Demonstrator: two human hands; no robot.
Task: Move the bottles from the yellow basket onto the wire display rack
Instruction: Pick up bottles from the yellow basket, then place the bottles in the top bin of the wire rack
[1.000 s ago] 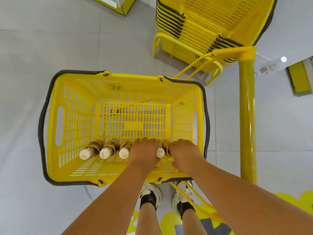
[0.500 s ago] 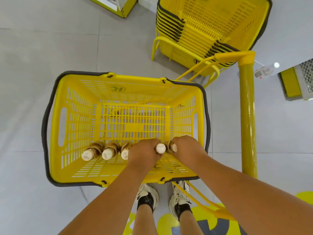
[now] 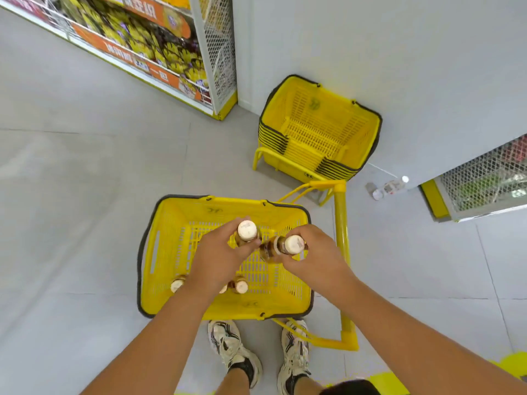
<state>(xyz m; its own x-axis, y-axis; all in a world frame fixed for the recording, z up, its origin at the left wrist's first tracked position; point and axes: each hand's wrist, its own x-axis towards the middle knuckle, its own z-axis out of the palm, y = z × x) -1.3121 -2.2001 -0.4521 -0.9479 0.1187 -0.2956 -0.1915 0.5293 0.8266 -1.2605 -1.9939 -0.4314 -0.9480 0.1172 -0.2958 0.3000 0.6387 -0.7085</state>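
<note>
Bottles have come up out of the yellow basket [image 3: 159, 252] since a moment ago: then both hands were down at its near wall among the row, now each carries one above the basket's middle. The left hand [image 3: 219, 260] has its grip clamped round a bottle [image 3: 247, 230] held upright, cap toward the camera; the right hand [image 3: 313, 258] has its grip clamped on a second bottle [image 3: 291, 245], tilted toward the first, the two nearly touching. At least three more bottles [image 3: 241, 285] lie at the basket's near wall, partly hidden by the left forearm. Both arms reach forward over the basket, wrists bent down. Carrying to a wire rack [image 3: 219, 47] beyond the basket likely comes next.
</note>
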